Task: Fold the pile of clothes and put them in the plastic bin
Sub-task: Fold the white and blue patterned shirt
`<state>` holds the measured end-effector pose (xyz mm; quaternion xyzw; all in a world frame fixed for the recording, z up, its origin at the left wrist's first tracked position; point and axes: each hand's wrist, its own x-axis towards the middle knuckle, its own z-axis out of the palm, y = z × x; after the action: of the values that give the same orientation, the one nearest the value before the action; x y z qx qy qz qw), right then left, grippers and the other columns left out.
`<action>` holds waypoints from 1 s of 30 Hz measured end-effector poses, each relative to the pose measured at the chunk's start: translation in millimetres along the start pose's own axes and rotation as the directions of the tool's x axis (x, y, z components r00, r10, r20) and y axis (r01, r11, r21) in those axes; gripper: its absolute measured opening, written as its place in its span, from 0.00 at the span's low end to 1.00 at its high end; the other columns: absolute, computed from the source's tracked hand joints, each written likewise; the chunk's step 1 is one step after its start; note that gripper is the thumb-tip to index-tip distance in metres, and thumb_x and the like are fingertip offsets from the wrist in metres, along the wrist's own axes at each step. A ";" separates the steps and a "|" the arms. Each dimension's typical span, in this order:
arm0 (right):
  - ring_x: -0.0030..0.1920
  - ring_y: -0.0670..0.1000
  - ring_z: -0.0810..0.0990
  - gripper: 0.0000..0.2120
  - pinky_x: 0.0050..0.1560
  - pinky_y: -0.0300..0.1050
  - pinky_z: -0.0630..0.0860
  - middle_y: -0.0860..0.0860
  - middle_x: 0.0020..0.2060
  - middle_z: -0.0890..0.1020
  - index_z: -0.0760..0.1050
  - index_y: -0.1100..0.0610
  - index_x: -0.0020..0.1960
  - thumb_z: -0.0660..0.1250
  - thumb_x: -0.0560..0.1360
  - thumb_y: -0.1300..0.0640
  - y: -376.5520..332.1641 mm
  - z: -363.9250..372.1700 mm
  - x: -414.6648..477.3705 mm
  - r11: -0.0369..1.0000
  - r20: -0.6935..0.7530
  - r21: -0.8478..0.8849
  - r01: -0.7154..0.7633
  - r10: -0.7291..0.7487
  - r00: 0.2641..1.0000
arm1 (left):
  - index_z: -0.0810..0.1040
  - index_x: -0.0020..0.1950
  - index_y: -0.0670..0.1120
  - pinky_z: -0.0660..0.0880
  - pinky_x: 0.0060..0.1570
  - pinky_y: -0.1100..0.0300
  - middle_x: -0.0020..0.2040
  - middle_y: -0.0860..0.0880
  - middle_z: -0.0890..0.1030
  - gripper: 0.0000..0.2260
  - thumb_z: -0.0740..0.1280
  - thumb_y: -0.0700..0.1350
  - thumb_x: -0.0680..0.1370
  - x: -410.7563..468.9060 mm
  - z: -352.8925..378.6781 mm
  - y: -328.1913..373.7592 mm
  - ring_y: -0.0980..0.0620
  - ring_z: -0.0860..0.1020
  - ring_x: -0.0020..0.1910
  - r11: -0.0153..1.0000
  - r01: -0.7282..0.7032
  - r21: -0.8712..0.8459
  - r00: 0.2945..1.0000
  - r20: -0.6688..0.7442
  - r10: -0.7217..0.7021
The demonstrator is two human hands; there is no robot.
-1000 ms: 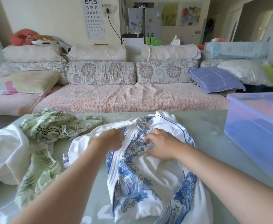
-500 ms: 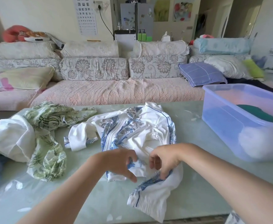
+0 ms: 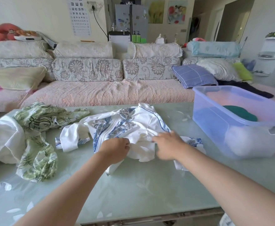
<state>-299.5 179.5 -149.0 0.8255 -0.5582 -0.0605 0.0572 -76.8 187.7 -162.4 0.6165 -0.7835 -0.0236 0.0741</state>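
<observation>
A white garment with blue floral print (image 3: 130, 124) lies in the middle of the pale green table (image 3: 141, 185), its lower part folded up over itself. My left hand (image 3: 115, 149) grips the folded white cloth at its near edge, fingers curled. My right hand (image 3: 167, 144) lies on the same fold just to the right, blurred by motion, fingers reaching over the fabric. A clear bluish plastic bin (image 3: 214, 121) stands on the table at the right, with a dark green item (image 3: 241, 113) and something white inside.
A pile of unfolded clothes sits at the left: a green leafy garment (image 3: 37, 144) and a white one (image 3: 1, 139). A long sofa (image 3: 101, 93) with cushions runs behind the table. The table's near edge is just below my arms.
Both hands lifted the garment's lower end from the near table edge and carried it away from me, folding it up over the middle. The view tilted up a little.
</observation>
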 end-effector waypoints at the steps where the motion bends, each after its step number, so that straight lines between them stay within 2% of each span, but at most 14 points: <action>1: 0.67 0.50 0.73 0.28 0.65 0.48 0.67 0.45 0.66 0.75 0.70 0.43 0.68 0.65 0.70 0.40 -12.8 -3.0 -2.6 0.971 -0.054 0.225 0.081 -0.071 0.996 | 0.77 0.55 0.51 0.68 0.42 0.57 0.52 0.49 0.81 0.10 0.57 0.50 0.81 1.0 -1.5 1.8 0.45 0.78 0.52 0.999 -0.009 -0.045 0.999 -0.032 0.007; 3: 0.63 0.51 0.73 0.28 0.60 0.48 0.69 0.46 0.62 0.76 0.71 0.47 0.63 0.69 0.68 0.36 -37.2 0.1 0.0 0.928 -0.066 0.358 0.106 -0.088 0.994 | 0.77 0.58 0.52 0.69 0.42 0.56 0.52 0.50 0.82 0.10 0.60 0.51 0.80 1.6 -4.8 6.6 0.45 0.78 0.52 0.992 -0.042 -0.118 0.995 -0.091 0.031; 4: 0.60 0.53 0.75 0.21 0.54 0.47 0.69 0.49 0.57 0.77 0.72 0.50 0.54 0.69 0.69 0.38 -44.6 3.6 4.5 0.935 -0.089 0.342 0.093 -0.066 0.994 | 0.77 0.58 0.53 0.69 0.42 0.56 0.51 0.50 0.82 0.09 0.61 0.50 0.80 2.0 -6.2 8.0 0.45 0.78 0.52 0.987 -0.064 -0.144 0.991 -0.123 0.047; 7: 0.51 0.59 0.80 0.04 0.41 0.45 0.66 0.55 0.46 0.80 0.71 0.54 0.42 0.63 0.76 0.57 -47.0 1.7 18.2 0.862 -0.191 0.506 0.030 0.079 0.978 | 0.77 0.56 0.55 0.66 0.39 0.58 0.51 0.54 0.80 0.08 0.65 0.52 0.77 1.1 -10.2 4.0 0.49 0.78 0.51 0.983 -0.100 -0.157 0.979 -0.190 0.069; 9: 0.50 0.57 0.79 0.11 0.41 0.44 0.69 0.55 0.48 0.82 0.78 0.55 0.47 0.58 0.75 0.65 -38.9 -6.6 26.2 0.729 -0.170 0.684 -0.022 0.188 0.967 | 0.75 0.59 0.56 0.66 0.38 0.59 0.55 0.56 0.77 0.13 0.67 0.49 0.74 0.1 -11.7 -6.6 0.49 0.79 0.52 0.996 -0.067 -0.064 0.986 -0.160 0.056; 12: 0.49 0.54 0.77 0.17 0.42 0.43 0.69 0.51 0.49 0.81 0.78 0.49 0.49 0.56 0.75 0.67 -30.0 -17.8 31.8 0.614 -0.153 0.788 -0.043 0.263 0.953 | 0.73 0.61 0.54 0.68 0.40 0.58 0.59 0.53 0.75 0.18 0.65 0.45 0.71 -1.6 -13.6 -21.7 0.46 0.79 0.54 0.992 0.097 0.083 0.995 -0.015 -0.097; 14: 0.51 0.55 0.77 0.17 0.45 0.46 0.71 0.50 0.50 0.80 0.76 0.46 0.47 0.55 0.74 0.67 -24.6 -22.1 33.5 0.700 -0.220 0.714 -0.003 0.228 0.949 | 0.74 0.59 0.52 0.70 0.41 0.58 0.55 0.51 0.76 0.17 0.64 0.47 0.70 -2.2 -16.9 -25.8 0.46 0.79 0.53 0.958 0.234 0.164 0.961 0.110 -0.253; 17: 0.52 0.58 0.77 0.16 0.43 0.48 0.67 0.51 0.54 0.77 0.77 0.49 0.53 0.58 0.75 0.66 -13.5 -22.6 38.4 0.919 -0.390 0.395 0.008 0.160 0.907 | 0.76 0.56 0.48 0.74 0.45 0.59 0.47 0.49 0.79 0.15 0.63 0.51 0.71 0.8 -32.2 -30.6 0.47 0.80 0.50 0.893 0.361 0.269 0.885 0.203 -0.419; 20: 0.50 0.62 0.77 0.12 0.45 0.51 0.71 0.57 0.50 0.75 0.77 0.55 0.53 0.64 0.72 0.64 -7.0 -20.5 47.0 0.991 -0.556 0.101 -0.082 0.125 0.822 | 0.76 0.50 0.42 0.81 0.42 0.58 0.35 0.47 0.83 0.11 0.63 0.49 0.76 11.4 -48.1 -39.8 0.49 0.84 0.34 0.854 0.512 -0.089 0.844 0.234 -0.482; 22: 0.52 0.61 0.78 0.13 0.47 0.50 0.73 0.57 0.53 0.76 0.74 0.55 0.58 0.66 0.74 0.57 -5.7 -25.2 50.0 0.953 -0.469 0.075 -0.292 0.292 0.833 | 0.77 0.50 0.42 0.82 0.35 0.55 0.34 0.45 0.83 0.08 0.67 0.46 0.76 18.9 -45.9 -42.6 0.46 0.83 0.29 0.668 0.522 -0.531 0.843 0.200 -0.500; 24: 0.53 0.59 0.81 0.13 0.45 0.47 0.73 0.57 0.53 0.81 0.75 0.56 0.58 0.63 0.77 0.51 -1.4 -28.1 53.5 0.866 -0.255 0.251 -0.433 0.491 0.833 | 0.74 0.63 0.44 0.83 0.42 0.49 0.44 0.44 0.82 0.19 0.73 0.42 0.74 26.9 -37.0 -45.6 0.43 0.85 0.38 0.384 0.352 -0.854 0.843 0.111 -0.527; 26: 0.46 0.58 0.85 0.10 0.40 0.45 0.77 0.57 0.46 0.86 0.77 0.56 0.48 0.61 0.78 0.52 2.2 -25.1 61.6 0.687 -0.043 0.599 -0.412 0.541 0.840 | 0.60 0.76 0.51 0.80 0.55 0.45 0.61 0.42 0.77 0.39 0.77 0.43 0.71 35.7 -31.4 -49.0 0.42 0.83 0.53 0.258 0.161 -0.953 0.872 0.015 -0.489; 28: 0.47 0.58 0.84 0.06 0.46 0.48 0.80 0.56 0.49 0.86 0.77 0.54 0.49 0.62 0.79 0.54 4.1 -18.1 72.7 0.522 -0.026 0.792 -0.316 0.545 0.838 | 0.46 0.78 0.62 0.75 0.61 0.44 0.77 0.45 0.60 0.51 0.78 0.41 0.70 46.2 -25.1 -53.5 0.46 0.76 0.64 0.375 0.073 -0.924 0.915 -0.088 -0.394; 30: 0.63 0.56 0.78 0.22 0.59 0.45 0.72 0.52 0.65 0.79 0.66 0.51 0.73 0.63 0.80 0.54 7.1 -9.0 81.7 0.536 -0.052 0.807 -0.247 0.482 0.875 | 0.42 0.78 0.64 0.76 0.59 0.47 0.80 0.49 0.49 0.50 0.73 0.36 0.73 52.5 -18.5 -56.8 0.49 0.72 0.66 0.617 0.037 -0.786 0.933 -0.194 -0.303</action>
<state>-274.4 101.3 -141.9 0.6301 -0.6756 0.3134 -0.2197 -31.5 124.2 -146.8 0.5934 -0.6131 -0.2662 0.4486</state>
